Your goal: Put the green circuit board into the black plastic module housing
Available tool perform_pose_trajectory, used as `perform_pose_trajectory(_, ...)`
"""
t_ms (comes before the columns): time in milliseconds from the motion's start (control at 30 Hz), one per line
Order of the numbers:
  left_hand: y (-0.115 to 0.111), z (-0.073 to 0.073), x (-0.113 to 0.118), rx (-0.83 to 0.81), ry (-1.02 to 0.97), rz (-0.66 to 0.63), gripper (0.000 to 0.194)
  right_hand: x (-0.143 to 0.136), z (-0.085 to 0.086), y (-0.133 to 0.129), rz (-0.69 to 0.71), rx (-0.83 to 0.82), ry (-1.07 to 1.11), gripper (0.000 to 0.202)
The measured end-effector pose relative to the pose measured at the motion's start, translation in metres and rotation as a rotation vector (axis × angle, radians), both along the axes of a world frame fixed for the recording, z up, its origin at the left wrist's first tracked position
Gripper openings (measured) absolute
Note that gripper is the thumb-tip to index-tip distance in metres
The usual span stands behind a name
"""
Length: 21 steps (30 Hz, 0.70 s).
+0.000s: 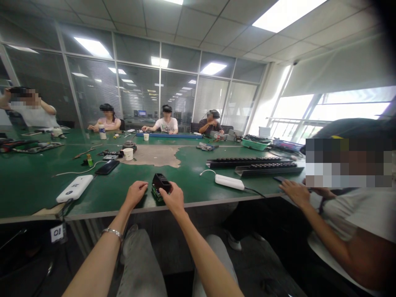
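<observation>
A small black device (pixel 161 182) with a green circuit board (pixel 156 192) on its lower left side stands at the table's near edge. My right hand (pixel 173 198) grips it from the right, thumb in front. To the left of the device, apart from it, is my left hand (pixel 137 193), its fingers drawn together near the tabletop; what they hold, if anything, is too small to name.
On the green table (pixel 192 181) lie a white power bank (pixel 229 182), another (pixel 75 188), a black phone (pixel 107 166), a paper cup (pixel 128 154) and black rails (pixel 269 168). A person (pixel 355 214) sits close at the right; others sit across.
</observation>
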<state>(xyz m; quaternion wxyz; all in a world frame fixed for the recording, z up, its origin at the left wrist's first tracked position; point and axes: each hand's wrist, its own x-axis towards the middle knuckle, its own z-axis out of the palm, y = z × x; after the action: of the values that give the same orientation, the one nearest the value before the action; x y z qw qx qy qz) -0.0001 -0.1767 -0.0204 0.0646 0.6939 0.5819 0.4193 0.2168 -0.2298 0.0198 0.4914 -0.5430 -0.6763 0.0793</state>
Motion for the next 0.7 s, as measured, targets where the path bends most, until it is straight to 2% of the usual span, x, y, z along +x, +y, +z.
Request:
perform_pose_trajectory(233,0.002,-0.001,-0.001,0.000,0.003,-0.008,0.035,-0.012,0.001,-0.003,0.010,-0.001,-0.092,0.035)
perform_pose_trajectory(433,0.002,-0.001,-0.001,0.003,0.005,-0.023,0.036,-0.010,-0.007,-0.009,0.010,-0.016,-0.152,0.036)
perform_pose_trajectory(700,0.001,0.001,-0.001,-0.008,0.015,-0.021,0.034,-0.012,-0.013,-0.013,-0.023,-0.061,-0.193,0.046)
